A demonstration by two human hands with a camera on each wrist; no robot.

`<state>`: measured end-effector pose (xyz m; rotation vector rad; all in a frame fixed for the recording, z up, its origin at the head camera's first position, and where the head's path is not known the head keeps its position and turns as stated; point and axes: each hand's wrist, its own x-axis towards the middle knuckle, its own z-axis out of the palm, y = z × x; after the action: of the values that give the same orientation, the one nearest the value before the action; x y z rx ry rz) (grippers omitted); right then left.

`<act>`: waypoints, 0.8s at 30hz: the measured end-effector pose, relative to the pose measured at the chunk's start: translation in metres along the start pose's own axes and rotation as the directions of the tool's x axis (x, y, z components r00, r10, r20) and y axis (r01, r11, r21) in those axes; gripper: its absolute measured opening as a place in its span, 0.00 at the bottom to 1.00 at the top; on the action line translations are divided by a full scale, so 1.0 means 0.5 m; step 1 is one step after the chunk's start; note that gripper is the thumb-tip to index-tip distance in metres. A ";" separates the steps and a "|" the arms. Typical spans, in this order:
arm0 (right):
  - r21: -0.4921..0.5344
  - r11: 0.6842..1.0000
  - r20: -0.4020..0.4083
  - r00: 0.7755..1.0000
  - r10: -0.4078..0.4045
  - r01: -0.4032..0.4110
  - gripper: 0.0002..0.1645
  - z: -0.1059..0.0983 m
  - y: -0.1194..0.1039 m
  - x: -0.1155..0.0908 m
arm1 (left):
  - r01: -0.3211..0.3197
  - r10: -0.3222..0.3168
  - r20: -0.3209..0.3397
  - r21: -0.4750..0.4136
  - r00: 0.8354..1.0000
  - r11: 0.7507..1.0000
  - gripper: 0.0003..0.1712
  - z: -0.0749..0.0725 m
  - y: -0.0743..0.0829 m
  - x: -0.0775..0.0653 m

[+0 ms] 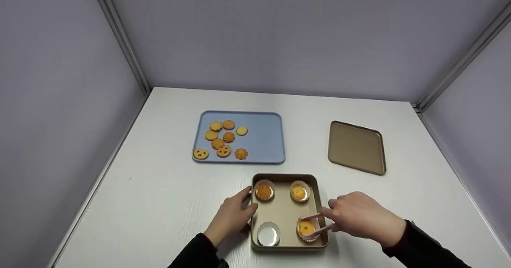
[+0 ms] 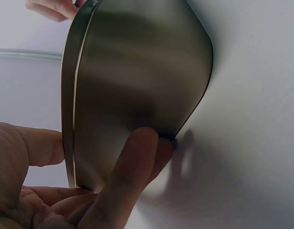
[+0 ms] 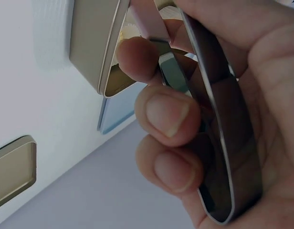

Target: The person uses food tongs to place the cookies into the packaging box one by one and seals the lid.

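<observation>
A gold-coloured tin (image 1: 284, 214) stands near the table's front, with paper cups in its corners. My left hand (image 1: 233, 214) holds the tin's left side, thumb at the rim and fingers against the outer wall (image 2: 128, 71). In my right hand (image 1: 355, 216) is a pair of tongs (image 3: 240, 143) with a metal body and pink tips. Those tips lie on either side of a yellow cookie (image 1: 306, 227) in the front right cup. A swirl cookie (image 1: 264, 192) and a pale yellow cookie (image 1: 298, 192) sit in the back cups. The front left paper cup (image 1: 268, 234) holds nothing.
Behind the tin lies a blue tray (image 1: 263, 138) with several cookies on its left half, including a star-shaped cookie (image 1: 241, 153). A shallow gold-coloured lid (image 1: 356, 148) lies at the right. Grey panels surround the white table (image 1: 159, 188) on the left, back and right.
</observation>
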<state>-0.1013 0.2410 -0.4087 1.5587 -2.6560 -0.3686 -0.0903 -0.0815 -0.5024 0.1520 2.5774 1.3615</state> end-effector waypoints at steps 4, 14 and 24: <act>-0.012 1.000 0.003 1.000 0.004 -0.004 0.23 0.002 -0.002 0.003 | 0.001 -0.001 -0.004 -0.002 1.000 1.000 0.37 0.000 0.000 -0.001; -0.012 1.000 0.006 1.000 0.011 -0.010 0.24 0.003 -0.004 0.002 | 0.006 -0.006 -0.007 0.014 1.000 1.000 0.37 0.000 0.001 -0.002; 0.007 1.000 -0.022 1.000 0.010 -0.010 0.25 -0.005 0.001 -0.002 | 0.013 -0.013 -0.008 0.026 1.000 1.000 0.37 0.000 0.001 -0.001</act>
<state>-0.1005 0.2417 -0.4063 1.5415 -2.6509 -0.3404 -0.0897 -0.0810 -0.5019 0.1336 2.5991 1.3269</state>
